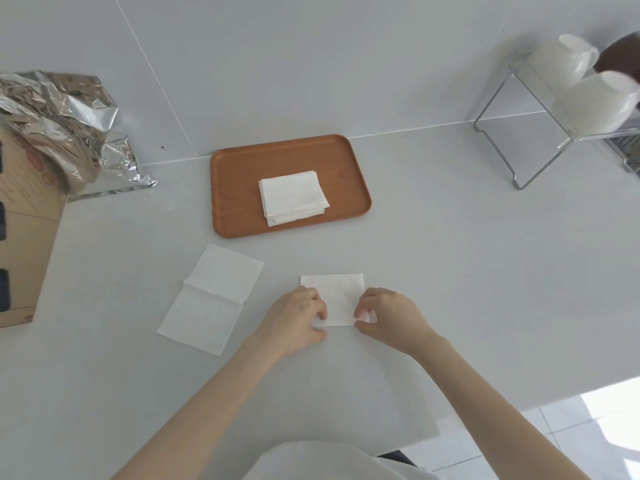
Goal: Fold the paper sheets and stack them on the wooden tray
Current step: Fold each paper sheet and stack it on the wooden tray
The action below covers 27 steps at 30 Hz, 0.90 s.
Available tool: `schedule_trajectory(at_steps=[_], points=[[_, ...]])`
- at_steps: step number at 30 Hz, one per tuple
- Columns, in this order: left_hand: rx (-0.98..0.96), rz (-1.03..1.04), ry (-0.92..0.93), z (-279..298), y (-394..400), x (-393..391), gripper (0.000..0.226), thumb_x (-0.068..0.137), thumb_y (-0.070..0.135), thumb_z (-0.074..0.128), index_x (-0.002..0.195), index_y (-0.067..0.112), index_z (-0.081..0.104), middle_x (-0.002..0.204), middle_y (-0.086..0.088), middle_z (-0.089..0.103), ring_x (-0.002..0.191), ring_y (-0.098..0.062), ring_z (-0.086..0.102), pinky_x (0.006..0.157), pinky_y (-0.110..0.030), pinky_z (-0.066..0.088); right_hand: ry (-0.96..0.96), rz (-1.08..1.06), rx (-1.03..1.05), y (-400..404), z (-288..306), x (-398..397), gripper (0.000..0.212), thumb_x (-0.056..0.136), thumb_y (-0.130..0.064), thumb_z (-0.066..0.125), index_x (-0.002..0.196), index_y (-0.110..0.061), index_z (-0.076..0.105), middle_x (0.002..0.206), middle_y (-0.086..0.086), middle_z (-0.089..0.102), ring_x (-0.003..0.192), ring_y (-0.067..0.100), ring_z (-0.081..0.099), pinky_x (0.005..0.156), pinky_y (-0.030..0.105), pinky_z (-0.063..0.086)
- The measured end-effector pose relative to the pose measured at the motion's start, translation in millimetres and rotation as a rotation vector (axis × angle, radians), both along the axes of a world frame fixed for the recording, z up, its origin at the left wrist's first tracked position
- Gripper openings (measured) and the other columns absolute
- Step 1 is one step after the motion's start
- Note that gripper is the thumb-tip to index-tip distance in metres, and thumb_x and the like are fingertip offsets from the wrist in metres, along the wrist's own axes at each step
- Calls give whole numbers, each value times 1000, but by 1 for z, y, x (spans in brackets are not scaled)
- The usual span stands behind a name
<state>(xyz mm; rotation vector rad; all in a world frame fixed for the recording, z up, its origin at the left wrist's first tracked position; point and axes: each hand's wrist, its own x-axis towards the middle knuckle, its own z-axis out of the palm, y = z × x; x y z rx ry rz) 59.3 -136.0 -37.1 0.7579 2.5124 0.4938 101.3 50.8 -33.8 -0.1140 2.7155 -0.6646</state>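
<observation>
Your two hands pinch the near corners of a folded sheet on the white counter.

Your left hand [297,315] grips the folded sheet [337,296] at its near left corner, fingers curled over the edge, and your right hand [388,315] nips the near right corner between thumb and fingertips; the sheet lies flat between them. Just to the left lies an unfolded sheet [211,297], creased across its middle, apart from your hands. Farther back, the wooden tray [235,188] holds a stack of folded sheets [293,197], well beyond the sheet you hold.
</observation>
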Motion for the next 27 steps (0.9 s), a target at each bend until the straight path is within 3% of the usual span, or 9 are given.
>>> schedule_trajectory(at_steps=[4,8,13,17,20,22,24,27], points=[[50,31,37,-7,-2,8,19,81,13,55,99,8,58,111,-7,56,108,-23,48,82,-34,43,59,53,66,-2,-7,4,16,81,-17,56,93,-11,65,108,1,62,99,23,54,69,27,35],[124,69,50,-13,-5,13,16,85,10,51,99,3,57,110,-10,56,108,-24,49,88,-42,47,153,74,88,-3,-15,6,17,83,-12,49,79,-7,65,94,7,67,87,30,57,70,35,43],[206,98,129,-13,-11,12,16,88,14,48,88,4,60,99,-11,62,95,-28,55,78,-43,50,157,-4,-30,-1,-5,-1,9,78,-13,55,78,-10,64,82,5,67,82,26,57,67,33,42],[335,201,130,6,-14,-7,10,90,14,47,90,9,56,93,-9,64,86,-27,58,75,-38,48,148,-145,-240,1,22,-28,5,77,-12,60,76,-16,63,77,-1,64,80,18,59,72,31,46],[467,277,166,28,-16,-29,10,90,16,47,91,13,56,90,-1,64,82,-13,57,76,-31,47,167,-199,-377,1,46,-57,14,81,-9,56,76,-22,59,76,-4,65,74,2,58,67,12,42],[557,350,187,43,-18,-53,11,89,14,49,92,13,60,87,4,63,80,-1,55,72,-18,46,203,-227,-462,-3,62,-85,14,85,-10,55,79,-22,59,73,-13,61,71,-8,55,63,4,40],[631,437,199,57,-18,-75,12,88,10,52,93,11,63,87,7,62,77,5,55,68,-6,42,247,-250,-530,-4,73,-107,13,86,-12,56,80,-23,60,72,-16,60,68,-8,55,63,5,42],[691,575,205,66,-20,-113,12,86,8,54,93,9,64,87,6,63,75,-7,58,67,-7,42,252,-282,-625,-9,79,-147,11,86,-15,57,81,-24,61,73,-13,61,68,0,56,65,11,47]])
